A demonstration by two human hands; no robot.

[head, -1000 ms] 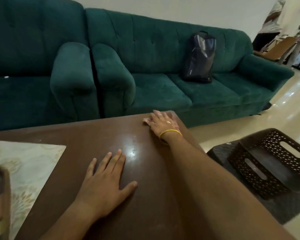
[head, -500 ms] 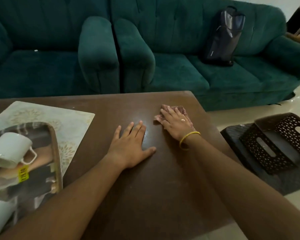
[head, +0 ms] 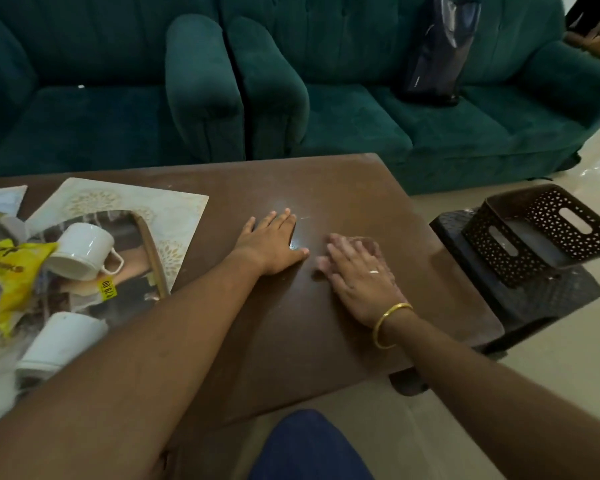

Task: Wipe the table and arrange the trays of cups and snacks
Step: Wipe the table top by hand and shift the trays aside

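head view, looking down at a dark brown wooden surface (head: pixel 326 341). the left hand (head: pixel 271 244) lies palm down on the bare wood, fingers straight and slightly spread, holding nothing. just to its right, and apart from it, the right hand (head: pixel 361 282) lies flat with straight fingers pressed on a small brownish cloth (head: pixel 373 241). only the far edge of the cloth shows beyond the fingertips, which are motion-blurred. a ring and a gold bangle (head: pixel 390 323) sit on the right hand and wrist. at the left end of the surface a tray (head: pixel 150 252) rests on a pale patterned placemat (head: pixel 177 209). the tray carries a white cup (head: pixel 84 249) lying on its side, a second white cup (head: pixel 61 341) nearer the camera that is also on its side, and a yellow snack packet (head: pixel 11 275) touching the first cup. beyond the right edge of the surface a dark perforated basket (head: pixel 541 233) stands on a black stool (head: pixel 534 303). behind, a green sofa (head: pixel 343 133) bears a dark backpack (head: pixel 437 53).
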